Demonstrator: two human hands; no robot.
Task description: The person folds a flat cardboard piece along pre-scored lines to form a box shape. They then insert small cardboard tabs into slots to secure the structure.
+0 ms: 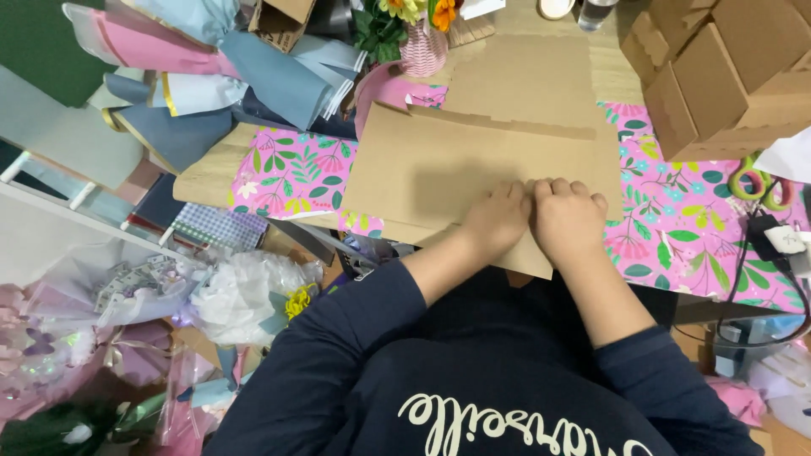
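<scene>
A flat sheet of brown cardboard lies on a pink floral cloth that covers the table. Both of my hands rest side by side on the near part of the cardboard. My left hand presses down with its fingers curled. My right hand does the same, touching the left at the knuckles. Neither hand wraps around anything; both press the board flat near its front edge.
Assembled brown boxes stack at the back right. Green-handled scissors and a black cable lie at the right. A pink vase with flowers stands behind the cardboard. Rolled wrapping papers pile at the left, wrapped bouquets below them.
</scene>
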